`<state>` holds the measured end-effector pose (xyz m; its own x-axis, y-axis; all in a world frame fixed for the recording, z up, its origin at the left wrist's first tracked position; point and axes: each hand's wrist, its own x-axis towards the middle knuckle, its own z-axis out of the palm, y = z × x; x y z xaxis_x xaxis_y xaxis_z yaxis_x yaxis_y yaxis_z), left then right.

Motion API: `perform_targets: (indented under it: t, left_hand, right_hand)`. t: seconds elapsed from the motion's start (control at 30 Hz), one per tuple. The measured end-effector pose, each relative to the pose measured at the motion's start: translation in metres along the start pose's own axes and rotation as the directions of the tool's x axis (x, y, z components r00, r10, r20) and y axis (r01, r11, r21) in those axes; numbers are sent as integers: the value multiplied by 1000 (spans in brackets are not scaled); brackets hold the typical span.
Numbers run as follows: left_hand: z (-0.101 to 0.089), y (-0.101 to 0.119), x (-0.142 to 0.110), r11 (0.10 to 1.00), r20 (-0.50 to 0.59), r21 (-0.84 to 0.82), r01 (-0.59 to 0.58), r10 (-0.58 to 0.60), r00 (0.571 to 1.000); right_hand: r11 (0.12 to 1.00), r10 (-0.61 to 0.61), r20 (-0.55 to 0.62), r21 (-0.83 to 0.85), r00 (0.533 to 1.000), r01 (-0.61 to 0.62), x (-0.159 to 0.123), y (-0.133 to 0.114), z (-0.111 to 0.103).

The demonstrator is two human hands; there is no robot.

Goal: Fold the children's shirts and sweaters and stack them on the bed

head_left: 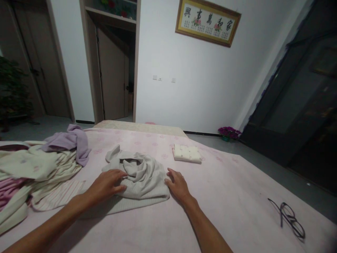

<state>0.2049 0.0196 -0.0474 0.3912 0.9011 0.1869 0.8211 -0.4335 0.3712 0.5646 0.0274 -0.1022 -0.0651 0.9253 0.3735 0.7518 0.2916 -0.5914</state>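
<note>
A light grey ribbed garment (143, 175) lies crumpled on the pink patterned cloth (221, 207) in front of me, a round opening like a neckline facing up. Over its left side rests my left hand (112, 182), thumb apart from the fingers; whether it pinches any fabric is hard to see. At the right edge is my right hand (177, 184), open, its fingers spread and the fingertips close to or touching the fabric. Beyond that hand lies a folded cream cloth (186, 153) with small motifs.
To the left, a pile of loose clothes (39, 165) includes a lilac piece (76, 140) on top. Black-framed glasses (289, 218) lie at the right. Past the far edge stand purple flowers (229, 133) on the floor, by a white wall (189, 98) and a door (113, 73).
</note>
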Motion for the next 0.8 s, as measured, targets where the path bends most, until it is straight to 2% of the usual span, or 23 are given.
perform_targets:
  t: [0.13,0.33,0.4,0.47,0.53,0.57,0.63,0.7,0.73,0.8]
  left_hand:
    - [5,23,-1,992,55,122,9,-16,998]
    - [-1,47,-4,999,244,1,-41,39,969]
    - [-5,56,-6,996,155,74,-42,30,987]
    - [-7,68,-10,989,-40,139,-57,63,997]
    - [-2,82,-18,989,-164,106,-108,124,979]
    - [4,89,-22,989,-163,40,-140,145,976]
    - [23,101,-32,972,-86,-145,-185,174,981]
    - [45,107,-37,939,-33,-292,-179,177,984]
    - [55,108,-38,929,-41,-329,-168,164,986]
    - [69,110,-32,925,-114,-352,-146,113,987]
  right_hand:
    - [980,-86,2,-180,996,85,-3,-7,0]
    - [912,-83,-52,-406,995,55,-10,-12,1]
    - [908,-71,-61,-416,996,40,-12,-12,0]
    - [928,-67,-64,-370,996,39,-11,-13,-2]
    - [968,-59,-75,-249,995,39,-9,-14,-4]
    - [989,-34,-87,-145,996,21,-7,-15,-4]
    - [987,69,-114,153,991,-51,-5,-22,-4]
    - [862,200,-83,488,976,-136,-4,-34,-3]
    - [760,242,-34,628,970,-168,-5,-43,-2]
    - [540,244,102,812,964,-222,-10,-62,0]
